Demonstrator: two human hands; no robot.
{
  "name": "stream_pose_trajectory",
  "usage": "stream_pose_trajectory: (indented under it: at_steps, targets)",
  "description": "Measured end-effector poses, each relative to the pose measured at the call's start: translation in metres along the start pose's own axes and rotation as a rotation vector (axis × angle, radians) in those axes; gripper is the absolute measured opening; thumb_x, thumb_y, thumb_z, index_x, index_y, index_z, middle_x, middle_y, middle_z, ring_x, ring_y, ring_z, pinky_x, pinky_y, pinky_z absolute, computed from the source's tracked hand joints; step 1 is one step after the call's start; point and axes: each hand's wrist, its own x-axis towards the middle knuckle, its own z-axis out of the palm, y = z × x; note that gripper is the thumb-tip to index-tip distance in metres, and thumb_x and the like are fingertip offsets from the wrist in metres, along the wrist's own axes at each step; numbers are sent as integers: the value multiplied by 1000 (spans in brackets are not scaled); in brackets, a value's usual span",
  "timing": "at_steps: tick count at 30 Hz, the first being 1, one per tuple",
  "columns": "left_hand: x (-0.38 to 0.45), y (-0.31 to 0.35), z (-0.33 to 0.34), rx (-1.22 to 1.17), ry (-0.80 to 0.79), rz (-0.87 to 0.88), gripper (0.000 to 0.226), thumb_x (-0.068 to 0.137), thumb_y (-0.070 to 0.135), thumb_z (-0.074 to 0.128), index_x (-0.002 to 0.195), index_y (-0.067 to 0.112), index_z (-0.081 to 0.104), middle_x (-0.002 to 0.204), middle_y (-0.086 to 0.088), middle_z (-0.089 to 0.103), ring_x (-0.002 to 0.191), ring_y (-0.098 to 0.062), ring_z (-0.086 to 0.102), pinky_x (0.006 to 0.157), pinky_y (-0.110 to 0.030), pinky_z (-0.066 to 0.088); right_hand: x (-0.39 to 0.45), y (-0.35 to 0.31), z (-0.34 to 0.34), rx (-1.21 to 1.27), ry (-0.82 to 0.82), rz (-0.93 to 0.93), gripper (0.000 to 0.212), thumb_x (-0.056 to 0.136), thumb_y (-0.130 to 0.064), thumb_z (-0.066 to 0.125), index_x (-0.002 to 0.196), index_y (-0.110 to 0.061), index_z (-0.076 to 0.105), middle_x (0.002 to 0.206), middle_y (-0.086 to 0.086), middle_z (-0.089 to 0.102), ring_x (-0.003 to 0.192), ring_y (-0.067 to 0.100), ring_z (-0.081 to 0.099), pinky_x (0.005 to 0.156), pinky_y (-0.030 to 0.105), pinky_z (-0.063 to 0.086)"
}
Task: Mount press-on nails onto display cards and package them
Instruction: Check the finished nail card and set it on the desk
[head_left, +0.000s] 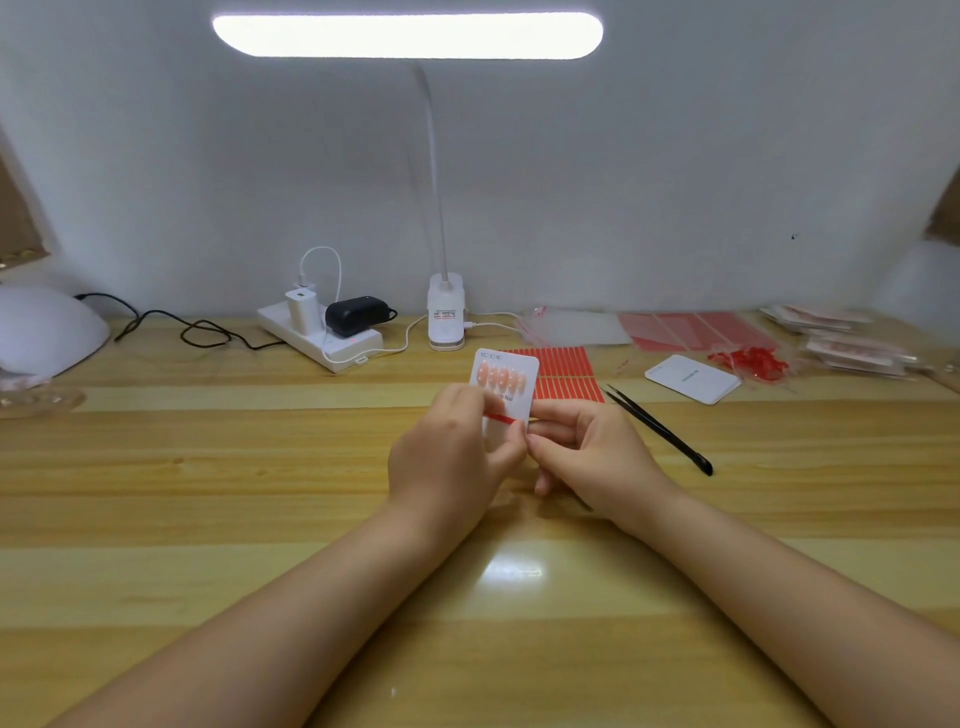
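Note:
A white display card stands tilted up at the table's middle, held between both hands. A row of several peach press-on nails sits across its upper half. A red adhesive strip runs across the card lower down. My left hand grips the card's left side, fingers curled over its front. My right hand pinches the card's right edge by the strip's end. The card's lower part is hidden behind my fingers.
Red adhesive strip sheets lie behind the card. Black tweezers lie to the right. A stack of blank cards, red scraps, clear bags and packaged sets fill the back right. Power strip, lamp base, nail lamp.

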Motion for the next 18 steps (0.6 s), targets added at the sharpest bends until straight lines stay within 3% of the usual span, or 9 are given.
stream_pose_trajectory:
  at_steps: [7,13,18]
  targets:
    - [3,-5,-2,-1,4,18,13,91,25,56,89,18,66,92,3,65,83,-19,60,58,-30,38,-2,-3,0,-32,30,46,34,89,4,59,120,-7,64,91,1,75,46,13,58,52,24,52]
    - [1,-3,-3,-9,-28,38,19,84,42,63,90,24,69,92,8,67,84,-14,60,57,-26,36,-3,-6,-1,-22,17,70,35,90,2,59,124,-8,63,98,0,75,48,14,59,52,23,52]
    - [1,-5,-4,-8,-23,45,19,85,43,63,85,23,67,86,8,67,79,-14,59,55,-26,31,-3,-6,-1,-25,26,70,35,90,0,60,124,-8,62,99,-2,75,47,14,59,51,21,51]
